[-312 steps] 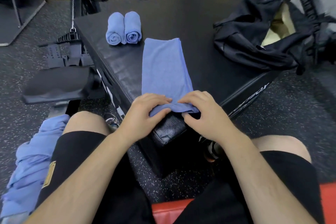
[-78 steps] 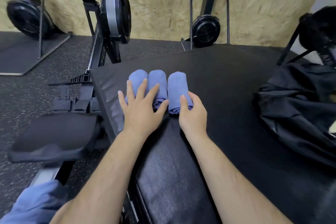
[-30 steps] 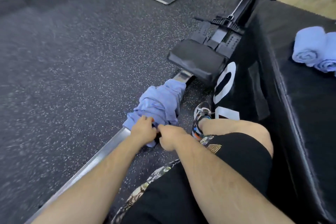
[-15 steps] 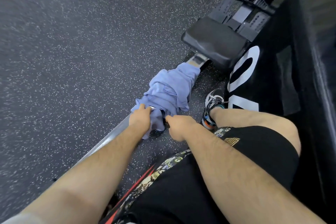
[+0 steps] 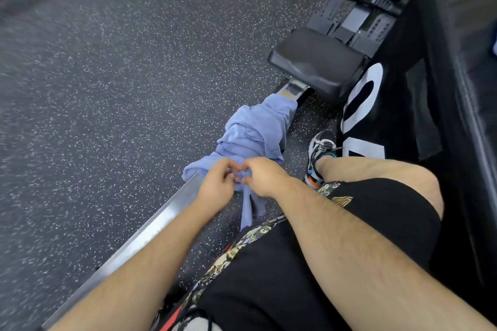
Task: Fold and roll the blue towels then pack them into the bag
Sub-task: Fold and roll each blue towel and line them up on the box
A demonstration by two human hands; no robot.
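A heap of crumpled blue towels [image 5: 255, 129] lies draped over the metal rail [image 5: 150, 226] of a rowing machine on the floor to my left. My left hand [image 5: 216, 185] and my right hand [image 5: 265, 176] meet at the heap's near end, both pinching a bunched strip of one blue towel [image 5: 248, 208] that hangs down between them. A sliver of a rolled blue towel [image 5: 494, 43] shows at the far right edge on the black box. The bag is out of view.
The rower's black seat [image 5: 317, 64] and foot straps [image 5: 357, 16] sit just beyond the heap. A black padded box [image 5: 403, 105] with white lettering stands on the right, my left foot [image 5: 320, 153] beside it. Speckled rubber floor [image 5: 107, 88] spreads to the left.
Since the rolled towels were lined up on the box, I have turned left to the heap. In the last second both hands closed together and pulled a strip of towel up and toward me.
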